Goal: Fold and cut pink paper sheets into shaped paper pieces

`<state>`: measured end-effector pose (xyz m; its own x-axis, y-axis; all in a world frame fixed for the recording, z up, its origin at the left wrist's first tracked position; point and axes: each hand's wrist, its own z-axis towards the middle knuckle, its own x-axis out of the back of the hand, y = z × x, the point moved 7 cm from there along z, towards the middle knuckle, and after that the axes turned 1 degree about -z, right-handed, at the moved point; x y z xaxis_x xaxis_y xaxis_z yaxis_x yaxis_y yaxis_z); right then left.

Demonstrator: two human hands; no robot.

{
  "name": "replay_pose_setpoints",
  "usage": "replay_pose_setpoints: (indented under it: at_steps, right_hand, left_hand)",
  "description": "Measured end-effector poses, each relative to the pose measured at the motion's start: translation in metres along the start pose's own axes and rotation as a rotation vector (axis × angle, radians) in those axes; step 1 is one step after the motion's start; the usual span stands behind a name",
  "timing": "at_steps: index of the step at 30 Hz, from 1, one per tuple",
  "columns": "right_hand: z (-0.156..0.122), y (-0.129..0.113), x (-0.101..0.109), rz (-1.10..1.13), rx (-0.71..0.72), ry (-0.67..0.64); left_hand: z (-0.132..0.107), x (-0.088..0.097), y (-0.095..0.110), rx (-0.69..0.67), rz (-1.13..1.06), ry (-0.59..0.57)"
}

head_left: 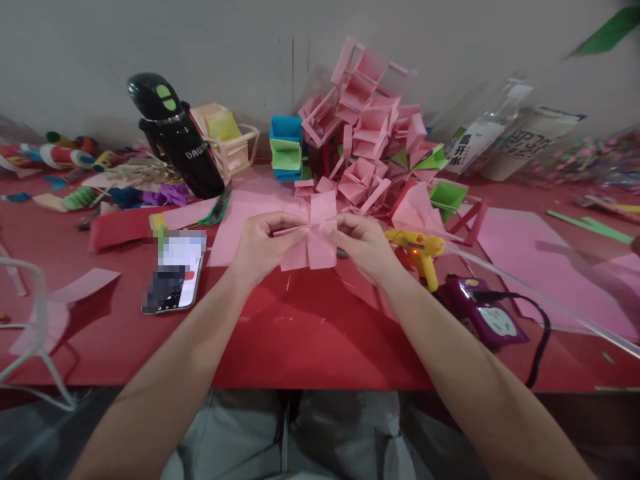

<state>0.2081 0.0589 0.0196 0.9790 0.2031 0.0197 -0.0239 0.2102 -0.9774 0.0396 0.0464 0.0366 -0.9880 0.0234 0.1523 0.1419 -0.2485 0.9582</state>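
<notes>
Both of my hands pinch a folded piece of pink paper (323, 250) above the red table, one at each side. My left hand (270, 240) has thumb and fingers closed on its left part. On the right part, my right hand (357, 240) pinches in the same way, the thumb near the middle fold. Flaps of the paper stand up and hang down between the hands. Just beyond lies a pile of pink folded-paper pieces (367, 127). A yellow hot glue gun (420, 250), its small light glowing orange, lies right of my right hand.
A phone (185, 273) and a black bottle (183, 143) stand left. Scissors (218, 205) lie near the bottle. A purple power socket (483, 310) with a black cable sits right, by pink sheets (530, 260). A clear stick crosses there. A white wire frame (37, 320) is at far left.
</notes>
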Motion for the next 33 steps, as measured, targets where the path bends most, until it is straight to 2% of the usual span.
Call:
replay_pose_setpoints:
  at_steps: [4, 11, 14, 17, 24, 26, 30, 33]
  right_hand:
    - [0.000, -0.001, -0.001, -0.099, 0.032, 0.010]
    - [-0.005, -0.017, 0.007, -0.363, 0.272, 0.135]
    - [-0.008, -0.023, 0.002, -0.432, 0.323, 0.145]
    - [-0.009, -0.027, 0.001, -0.487, 0.325, 0.163]
    - [-0.008, -0.025, 0.003, -0.496, 0.297, 0.167]
    - [-0.008, -0.025, 0.004, -0.488, 0.302, 0.172]
    - [-0.007, -0.026, 0.007, -0.437, 0.307, 0.176]
    - [-0.006, -0.024, 0.008, -0.383, 0.271, 0.161]
  left_hand:
    - [0.002, -0.002, -0.007, -0.006, -0.046, -0.009]
    - [0.004, 0.002, -0.025, 0.144, -0.030, -0.008]
    - [0.005, 0.002, -0.018, 0.063, -0.027, -0.011]
    - [0.004, -0.001, -0.009, -0.002, -0.003, -0.023]
    - [0.001, -0.006, -0.004, 0.010, 0.008, -0.076]
    - [0.001, -0.007, -0.006, 0.033, -0.058, -0.108]
    - [-0.001, -0.016, -0.013, 0.161, -0.376, -0.249]
    - [-0.002, -0.018, -0.012, 0.146, -0.378, -0.265]
